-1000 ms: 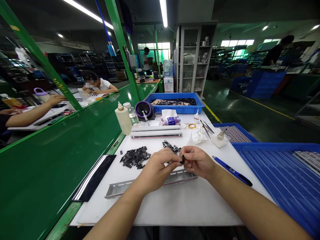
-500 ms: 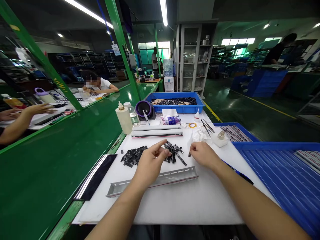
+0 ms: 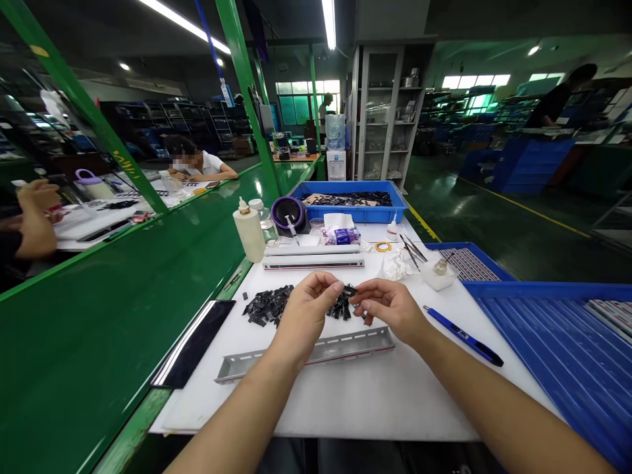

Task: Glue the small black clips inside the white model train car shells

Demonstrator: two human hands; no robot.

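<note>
My left hand [image 3: 309, 313] is raised above the white tabletop, thumb and index finger pinched; what lies between the tips is too small to make out. Facing it, my right hand [image 3: 395, 308] has its fingers bent and apart, the fingertips close to the left ones. Small dark parts show between and behind the hands, and I cannot tell whether one is held. A heap of small black pieces [image 3: 266, 305] lies left of my left hand; a second cluster of black pieces [image 3: 340, 308] is partly hidden. Below the hands rests a grey slotted metal channel [image 3: 355, 343].
A blue pen-shaped tool [image 3: 464, 334] lies at right. Behind are white bars [image 3: 316, 262], a squeeze bottle [image 3: 249, 230], crumpled tissue [image 3: 395, 265], tweezers [image 3: 412, 250] and a blue bin [image 3: 350, 212]. A dark glossy panel [image 3: 192, 345] sits at left; blue trays [image 3: 553, 342] stand at right.
My right hand has moved left, closer to my left hand, and its fingers have spread from a pinch on a small black piece. The left index finger has curled toward the thumb.
</note>
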